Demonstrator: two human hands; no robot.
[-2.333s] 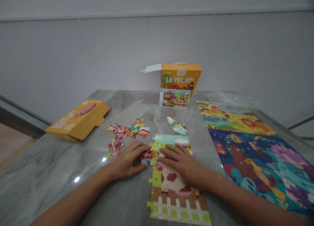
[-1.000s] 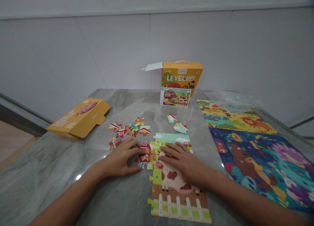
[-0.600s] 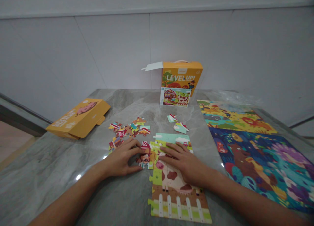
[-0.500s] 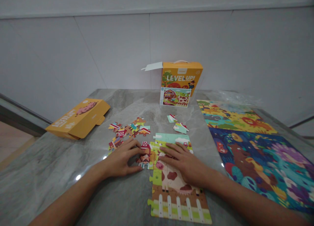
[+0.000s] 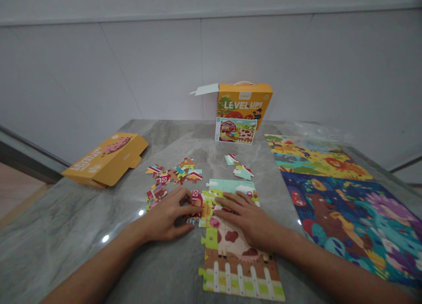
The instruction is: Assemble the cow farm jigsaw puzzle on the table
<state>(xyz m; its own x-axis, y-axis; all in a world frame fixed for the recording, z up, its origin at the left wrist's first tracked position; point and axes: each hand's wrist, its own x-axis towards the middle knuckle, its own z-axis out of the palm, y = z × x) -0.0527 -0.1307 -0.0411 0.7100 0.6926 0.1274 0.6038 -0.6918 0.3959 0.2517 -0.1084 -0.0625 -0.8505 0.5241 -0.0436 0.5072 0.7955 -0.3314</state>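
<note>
A partly joined farm jigsaw puzzle [image 5: 231, 255] lies flat on the table, showing a cow above a white fence. My right hand [image 5: 242, 216] rests on its upper part with the fingers stretched out flat, covering some of the picture. At the puzzle's left edge, my left hand [image 5: 169, 214] has its thumb and fingers around a puzzle piece [image 5: 197, 198] with a red barn on it. Part of that piece is hidden by the fingers. Loose puzzle pieces [image 5: 163, 179] lie in a heap just beyond my left hand.
Two separate loose pieces [image 5: 243, 171] lie beyond the puzzle. Behind them a picture card [image 5: 236, 131] leans on an orange box [image 5: 245, 95]. Another orange box [image 5: 108, 157] lies at left. Two finished puzzles, one yellow [image 5: 316, 159] and one dark blue [image 5: 349, 220], lie at right.
My left index finger has moved slightly right across the barn piece, and the knuckles are more bent. My right hand stays where it was.
</note>
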